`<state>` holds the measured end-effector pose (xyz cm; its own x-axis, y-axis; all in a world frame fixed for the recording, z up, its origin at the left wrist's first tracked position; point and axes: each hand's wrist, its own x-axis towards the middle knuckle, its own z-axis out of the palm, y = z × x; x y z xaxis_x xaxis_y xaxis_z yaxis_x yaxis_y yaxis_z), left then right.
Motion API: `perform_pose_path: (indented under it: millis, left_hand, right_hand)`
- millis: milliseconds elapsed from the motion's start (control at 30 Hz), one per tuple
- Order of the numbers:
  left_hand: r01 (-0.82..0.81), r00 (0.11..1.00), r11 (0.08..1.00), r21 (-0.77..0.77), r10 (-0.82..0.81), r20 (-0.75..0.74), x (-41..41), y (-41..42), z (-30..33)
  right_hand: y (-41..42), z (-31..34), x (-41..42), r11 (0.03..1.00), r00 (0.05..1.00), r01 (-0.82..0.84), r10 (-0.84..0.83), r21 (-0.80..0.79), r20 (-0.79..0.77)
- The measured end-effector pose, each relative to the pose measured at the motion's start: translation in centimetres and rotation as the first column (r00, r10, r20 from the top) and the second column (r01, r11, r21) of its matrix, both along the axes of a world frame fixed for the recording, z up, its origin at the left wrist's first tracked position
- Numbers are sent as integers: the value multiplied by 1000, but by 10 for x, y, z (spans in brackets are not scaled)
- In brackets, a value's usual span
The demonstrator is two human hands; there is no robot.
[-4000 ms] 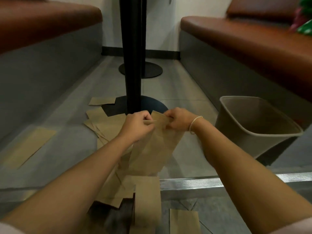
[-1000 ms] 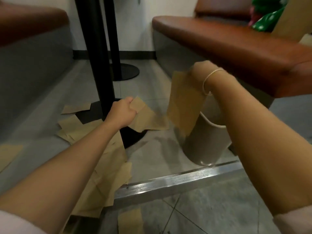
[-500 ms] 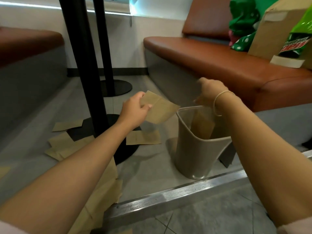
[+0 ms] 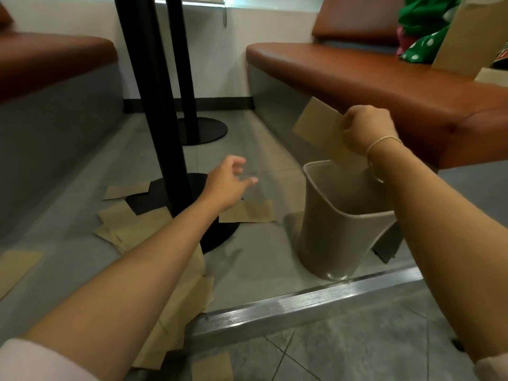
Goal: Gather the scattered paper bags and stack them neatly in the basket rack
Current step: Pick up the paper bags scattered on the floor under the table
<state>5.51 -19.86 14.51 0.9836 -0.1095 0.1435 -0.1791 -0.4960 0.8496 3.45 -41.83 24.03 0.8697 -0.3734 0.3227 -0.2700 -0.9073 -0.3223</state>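
A flat paper bag (image 4: 320, 130) is pinched at one edge by the right hand (image 4: 367, 130) above the basket (image 4: 338, 229); the left hand (image 4: 229, 182) is spread and empty. More bags (image 4: 247, 211) lie on the floor. Light, limp, easily creased paper is best gripped by an edge

Left hand (image 4: 229, 182) stretched forward, fingers loosely spread, empty. Right hand (image 4: 367, 130) raised, fist curled, pinching a flat brown paper bag (image 4: 321, 127); thin bracelet on wrist.
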Motion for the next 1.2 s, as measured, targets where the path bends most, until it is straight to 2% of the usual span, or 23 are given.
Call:
perform_pose_path:
  millis: [133,233,400,500,600,700,833,933,1033,1200]
  left_hand:
    - [-42,987,988,148,64,-145,-6,38,-45]
    - [-31,961,964,266,101,-256,-13,65,-77]
    - [106,930,835,540,109,-351,-19,99,-126]
    - [200,913,708,678,117,-391,-19,117,-148]
    - [201,908,640,741,162,-386,-23,138,-168]
    - [109,885,689,716,261,-386,-29,155,-190]
    - [-82,826,839,537,359,-434,-29,166,-210]
    - [-117,846,837,535,366,-388,-23,166,-215]
    - [-89,872,860,503,311,-377,-15,159,-207]
    - [53,921,940,337,85,-381,-1,141,-170]
  right_hand:
    - [-5,-25,-2,951,974,224,-214,213,-70]
    - [11,-44,0,925,973,231,-219,302,-72]
    - [61,-68,12,977,998,2,11,213,-57]
    - [94,-88,16,976,967,-166,188,140,-170]
    - [128,-119,18,958,912,-258,285,125,-296]
    - [155,-152,16,927,821,-350,374,136,-432]
    - [181,-190,16,900,733,-414,418,136,-537]
    - [191,-210,18,898,702,-422,411,124,-582]
    - [194,-221,19,895,686,-426,416,135,-597]
    - [195,-222,22,875,671,-459,456,156,-584]
